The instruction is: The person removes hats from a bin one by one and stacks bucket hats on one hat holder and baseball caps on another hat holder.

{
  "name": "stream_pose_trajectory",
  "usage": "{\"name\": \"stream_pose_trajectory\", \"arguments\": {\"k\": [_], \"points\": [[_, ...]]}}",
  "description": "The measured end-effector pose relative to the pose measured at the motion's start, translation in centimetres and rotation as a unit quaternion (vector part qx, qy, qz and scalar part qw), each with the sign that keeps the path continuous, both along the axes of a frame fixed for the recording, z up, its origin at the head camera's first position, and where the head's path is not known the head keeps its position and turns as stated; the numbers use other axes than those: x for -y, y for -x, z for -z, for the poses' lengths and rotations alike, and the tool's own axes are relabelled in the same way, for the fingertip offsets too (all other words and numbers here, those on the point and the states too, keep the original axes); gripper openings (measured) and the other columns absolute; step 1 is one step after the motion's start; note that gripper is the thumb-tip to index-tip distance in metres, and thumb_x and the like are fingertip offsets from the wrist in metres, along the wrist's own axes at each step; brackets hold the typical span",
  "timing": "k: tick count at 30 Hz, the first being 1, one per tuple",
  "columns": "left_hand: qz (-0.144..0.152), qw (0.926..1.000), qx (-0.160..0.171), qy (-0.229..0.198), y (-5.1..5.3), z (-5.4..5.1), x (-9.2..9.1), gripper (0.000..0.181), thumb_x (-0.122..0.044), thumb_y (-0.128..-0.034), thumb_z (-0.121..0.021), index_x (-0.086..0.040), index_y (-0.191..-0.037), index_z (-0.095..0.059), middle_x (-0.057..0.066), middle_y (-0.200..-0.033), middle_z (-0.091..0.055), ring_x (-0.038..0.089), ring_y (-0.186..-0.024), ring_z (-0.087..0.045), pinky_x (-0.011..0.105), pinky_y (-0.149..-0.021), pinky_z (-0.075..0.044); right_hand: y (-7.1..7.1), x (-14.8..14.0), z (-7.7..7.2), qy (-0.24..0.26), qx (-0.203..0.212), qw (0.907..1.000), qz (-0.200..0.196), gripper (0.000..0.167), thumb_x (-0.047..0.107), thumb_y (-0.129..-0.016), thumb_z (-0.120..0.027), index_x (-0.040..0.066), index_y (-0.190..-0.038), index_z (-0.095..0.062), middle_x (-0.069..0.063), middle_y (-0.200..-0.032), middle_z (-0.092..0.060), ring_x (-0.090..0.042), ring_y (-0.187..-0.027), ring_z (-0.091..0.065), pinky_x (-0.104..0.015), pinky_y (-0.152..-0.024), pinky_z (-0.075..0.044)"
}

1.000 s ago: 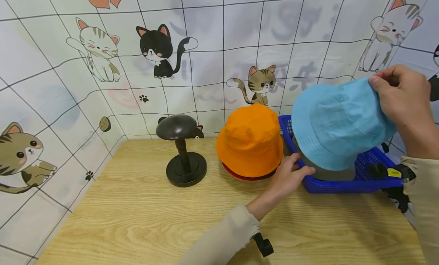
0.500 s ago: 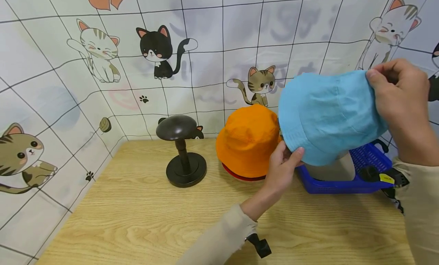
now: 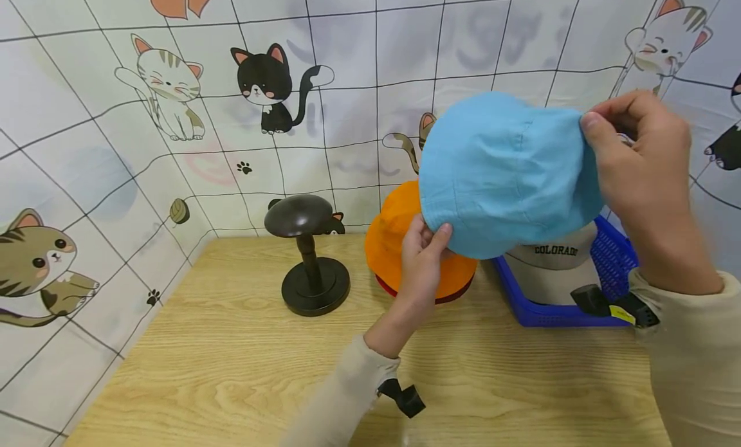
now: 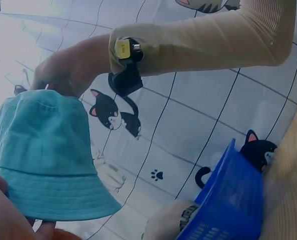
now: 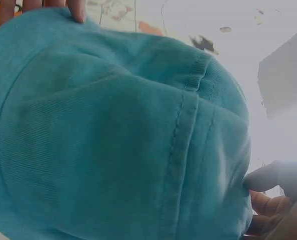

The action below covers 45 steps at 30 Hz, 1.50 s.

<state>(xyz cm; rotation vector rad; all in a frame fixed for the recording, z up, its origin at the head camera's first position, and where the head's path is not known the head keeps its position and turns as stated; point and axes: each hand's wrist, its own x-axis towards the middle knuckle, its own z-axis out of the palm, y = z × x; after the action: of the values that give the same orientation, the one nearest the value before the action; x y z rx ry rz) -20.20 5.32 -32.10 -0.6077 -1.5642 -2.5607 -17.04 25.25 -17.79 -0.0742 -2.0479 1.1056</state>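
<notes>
The light-blue hat (image 3: 503, 177) is held up above the desk (image 3: 231, 370), between the two hands: the right hand (image 3: 645, 154) has a narrow grip, pinching the crown, while the left hand (image 3: 421, 260) holds the brim between thumb and fingers. Its crown-to-brim axis runs sideways, brim leftward, leaving the left hand nearer the orange hat (image 3: 389, 238), partly hidden behind and below.

We hold our right hand (image 3: 648, 152) higher than our left hand (image 3: 422, 262), its fingers (image 3: 631, 106) bent in a pinch. Our left hand grips too, its forearm slanting forward. Our 2 beige sleeves (image 3: 695, 350) end at the wrists.
</notes>
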Motion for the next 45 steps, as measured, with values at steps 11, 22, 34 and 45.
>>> {"name": "stream_pose_trajectory", "arguments": {"k": [11,22,34,45], "points": [[-0.056,0.997,0.053,0.011,1.7,0.8,4.9,0.026,-0.016,-0.1066,-0.055,-0.007,-0.131,-0.052,0.0,-0.105,-0.061,0.022,-0.113,-0.063,0.034,-0.096,-0.053,1.0,4.3,1.7,-0.031,-0.02,0.9952,-0.09,0.013,0.025,-0.105,-0.059,0.015,-0.106,-0.067,0.017,-0.101,-0.06,0.0,-0.099,-0.056,-0.022,-0.088,-0.047],[-0.158,0.9835,0.075,-0.048,4.8,2.2,7.0,0.004,-0.016,-0.0985,-0.054,-0.013,-0.102,-0.056,0.006,-0.114,-0.06,0.027,-0.107,-0.059,0.046,-0.103,-0.044,1.6,7.3,5.0,-0.039,0.03,0.9852,-0.164,0.029,0.026,-0.108,-0.054,0.001,-0.116,-0.063,-0.001,-0.104,-0.061,-0.009,-0.098,-0.058,-0.019,-0.085,-0.047],[-0.173,0.9774,0.101,-0.066,6.9,3.6,7.6,0.007,-0.014,-0.0972,-0.054,-0.014,-0.09,-0.054,0.003,-0.1,-0.054,0.022,-0.099,-0.055,0.037,-0.094,-0.044,3.6,5.1,8.6,0.006,0.08,0.9716,-0.222,0.03,0.027,-0.108,-0.052,-0.001,-0.118,-0.059,0.008,-0.104,-0.065,-0.004,-0.092,-0.063,-0.015,-0.077,-0.054],[-0.166,0.9765,0.114,-0.077,7.5,3.8,8.1,0.007,-0.012,-0.0968,-0.055,-0.012,-0.097,-0.062,0.003,-0.106,-0.058,0.021,-0.103,-0.056,0.035,-0.098,-0.045,5.9,2.6,11.1,-0.033,0.283,0.931,-0.228,0.052,0.037,-0.11,-0.04,-0.005,-0.139,-0.042,-0.028,-0.139,-0.049,-0.041,-0.125,-0.054,-0.044,-0.098,-0.055]]}}
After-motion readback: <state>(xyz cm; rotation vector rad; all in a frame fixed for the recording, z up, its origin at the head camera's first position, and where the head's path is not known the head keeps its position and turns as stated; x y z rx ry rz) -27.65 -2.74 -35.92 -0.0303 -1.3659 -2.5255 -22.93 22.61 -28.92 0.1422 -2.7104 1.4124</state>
